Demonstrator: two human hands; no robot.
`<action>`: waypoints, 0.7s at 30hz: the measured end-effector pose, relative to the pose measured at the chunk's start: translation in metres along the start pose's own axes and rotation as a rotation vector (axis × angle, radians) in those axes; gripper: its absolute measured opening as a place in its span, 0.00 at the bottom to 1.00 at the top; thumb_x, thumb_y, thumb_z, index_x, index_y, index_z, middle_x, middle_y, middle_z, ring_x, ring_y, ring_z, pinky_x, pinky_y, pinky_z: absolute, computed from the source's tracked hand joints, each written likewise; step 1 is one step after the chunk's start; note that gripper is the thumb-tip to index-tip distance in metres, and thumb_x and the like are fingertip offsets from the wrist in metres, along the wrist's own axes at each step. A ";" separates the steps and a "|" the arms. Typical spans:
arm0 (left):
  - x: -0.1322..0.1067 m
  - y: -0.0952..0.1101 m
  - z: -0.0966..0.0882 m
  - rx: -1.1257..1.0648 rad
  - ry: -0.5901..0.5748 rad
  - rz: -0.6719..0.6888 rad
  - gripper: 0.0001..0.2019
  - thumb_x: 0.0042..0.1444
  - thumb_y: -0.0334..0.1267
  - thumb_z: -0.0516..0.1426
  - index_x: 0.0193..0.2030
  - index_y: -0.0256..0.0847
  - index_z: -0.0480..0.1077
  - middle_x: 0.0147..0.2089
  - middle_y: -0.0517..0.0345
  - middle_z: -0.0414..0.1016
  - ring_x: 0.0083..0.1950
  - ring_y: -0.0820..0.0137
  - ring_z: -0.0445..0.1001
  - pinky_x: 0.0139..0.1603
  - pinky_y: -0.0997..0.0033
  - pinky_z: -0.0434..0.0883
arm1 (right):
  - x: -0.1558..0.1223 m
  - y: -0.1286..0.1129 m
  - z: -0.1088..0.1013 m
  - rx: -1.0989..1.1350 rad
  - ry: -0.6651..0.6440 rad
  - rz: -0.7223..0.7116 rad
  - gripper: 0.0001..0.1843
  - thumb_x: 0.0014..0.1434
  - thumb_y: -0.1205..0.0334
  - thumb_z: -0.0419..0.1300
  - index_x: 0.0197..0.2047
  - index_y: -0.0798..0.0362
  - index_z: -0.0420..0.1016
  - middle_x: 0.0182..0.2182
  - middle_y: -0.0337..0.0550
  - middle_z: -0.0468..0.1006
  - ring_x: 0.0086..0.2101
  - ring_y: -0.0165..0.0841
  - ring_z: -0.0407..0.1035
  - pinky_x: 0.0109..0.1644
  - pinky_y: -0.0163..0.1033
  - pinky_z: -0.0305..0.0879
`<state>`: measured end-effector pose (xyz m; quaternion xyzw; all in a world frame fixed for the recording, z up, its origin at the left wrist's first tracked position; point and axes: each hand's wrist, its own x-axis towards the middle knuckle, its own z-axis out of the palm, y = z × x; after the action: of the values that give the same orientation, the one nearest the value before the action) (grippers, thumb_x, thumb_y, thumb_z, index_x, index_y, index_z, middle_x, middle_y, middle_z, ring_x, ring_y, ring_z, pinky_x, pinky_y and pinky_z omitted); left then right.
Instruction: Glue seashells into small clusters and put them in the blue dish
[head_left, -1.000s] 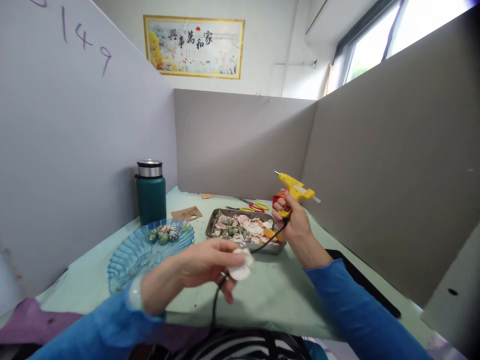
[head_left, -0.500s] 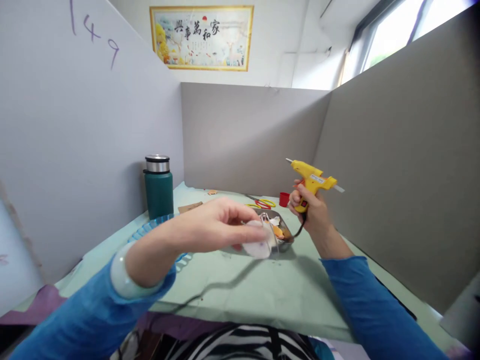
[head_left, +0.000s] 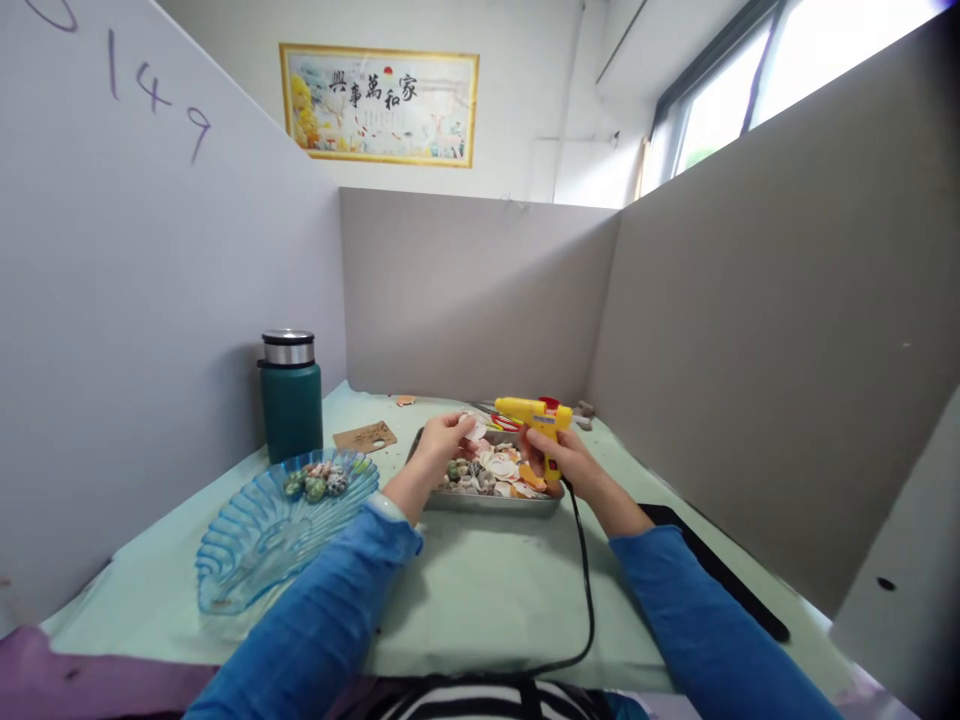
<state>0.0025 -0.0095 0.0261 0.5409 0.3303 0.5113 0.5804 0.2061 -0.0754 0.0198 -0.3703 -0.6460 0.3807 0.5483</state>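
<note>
Fingers [head_left: 452, 429] pinching shell [head_left: 475, 430], glue gun [head_left: 534, 411] beside

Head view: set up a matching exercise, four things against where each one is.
1. glue gun
2. white shell
3. flask
4. blue dish

a. upright by the left partition
b. pinched in the left hand
c. on the table, a few shells in it
d. gripped in the right hand

Pairs: 1-d, 2-b, 3-a, 4-c
</note>
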 end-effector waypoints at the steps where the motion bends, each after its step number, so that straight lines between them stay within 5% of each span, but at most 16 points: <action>1: 0.002 -0.001 -0.002 0.008 0.024 0.020 0.14 0.46 0.42 0.68 0.31 0.35 0.72 0.25 0.58 0.73 0.21 0.77 0.69 0.23 0.77 0.70 | 0.000 0.003 0.001 -0.051 -0.032 0.017 0.20 0.57 0.43 0.65 0.26 0.52 0.76 0.18 0.38 0.73 0.17 0.27 0.63 0.19 0.33 0.59; 8: 0.008 -0.010 -0.002 -0.004 0.118 0.006 0.11 0.47 0.39 0.67 0.29 0.35 0.73 0.24 0.60 0.72 0.21 0.76 0.70 0.24 0.76 0.72 | 0.004 0.022 0.006 -0.193 -0.004 -0.003 0.21 0.58 0.44 0.64 0.24 0.51 0.75 0.12 0.35 0.68 0.13 0.26 0.58 0.16 0.32 0.53; 21: 0.012 -0.028 -0.002 0.051 0.068 0.013 0.12 0.47 0.42 0.67 0.28 0.35 0.73 0.23 0.61 0.70 0.20 0.76 0.68 0.23 0.75 0.69 | 0.005 0.026 0.019 -0.388 0.086 0.031 0.24 0.56 0.40 0.63 0.23 0.53 0.71 0.12 0.36 0.66 0.15 0.27 0.60 0.19 0.33 0.57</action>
<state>0.0102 0.0057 0.0009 0.5400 0.3592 0.5246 0.5515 0.1883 -0.0617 -0.0032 -0.4945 -0.6776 0.2414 0.4879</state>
